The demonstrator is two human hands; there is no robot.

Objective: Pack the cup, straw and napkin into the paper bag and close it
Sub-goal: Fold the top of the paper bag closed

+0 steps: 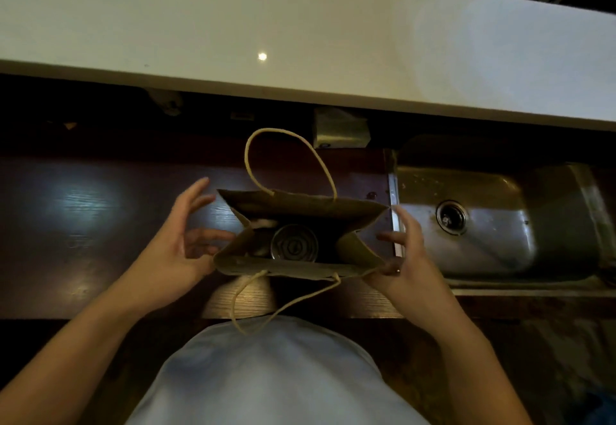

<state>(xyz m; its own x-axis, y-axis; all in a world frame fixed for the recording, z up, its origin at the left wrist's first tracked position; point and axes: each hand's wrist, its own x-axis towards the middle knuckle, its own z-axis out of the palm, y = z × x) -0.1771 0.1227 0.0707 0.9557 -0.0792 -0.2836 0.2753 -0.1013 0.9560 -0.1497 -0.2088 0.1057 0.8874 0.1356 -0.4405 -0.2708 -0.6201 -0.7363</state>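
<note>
Nearest: pale blue shirt (276,374) at the bottom edge, with 2 bare forearms reaching forward from either side. Hanging over the near rim of the dark wooden desk (83,224), the near rope handle (263,311) of the paper bag (300,203), dangling down toward the shirt. Just beyond, standing upright on the desk with its mouth open, the paper bag itself, flanked by both hands. Left hand (173,241) at the bag's left end, fingers (196,191) spread, thumb pressed against the near-left corner, upper fingers apart from the paper. Right hand (400,258) at the bag's right end, fingers (393,236) spread, thumb on the near-right corner. Inside the bag, the cup (294,242) upright, its round lid seen from above. Left of the cup, something pale tucked in, too dim to tell as napkin or straw. Farther back, the 2nd rope handle (283,154) arching up from the far wall. To the right, a steel sink (500,251) with its drain (451,217), just beside the bag. Behind the bag, a small box (340,133) under the ledge. Farthest, a long white counter ledge (300,41).
</note>
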